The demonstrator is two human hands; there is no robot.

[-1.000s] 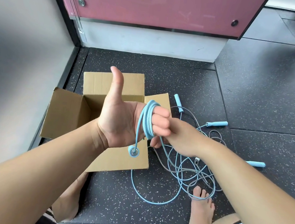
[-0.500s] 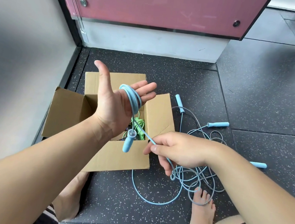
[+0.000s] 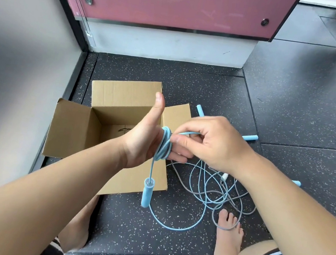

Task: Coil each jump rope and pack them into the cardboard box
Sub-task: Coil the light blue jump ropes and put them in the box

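The thin light-blue rope is coiled round the straight fingers of the left hand, one handle hanging below; the right hand pinches its free strand.

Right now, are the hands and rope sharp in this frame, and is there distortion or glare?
Head view: left hand, right hand and the light blue jump rope are sharp; head view edges bow, slanting the maroon wall panel; light soft, no harsh glare; grey left wall looks smeared.
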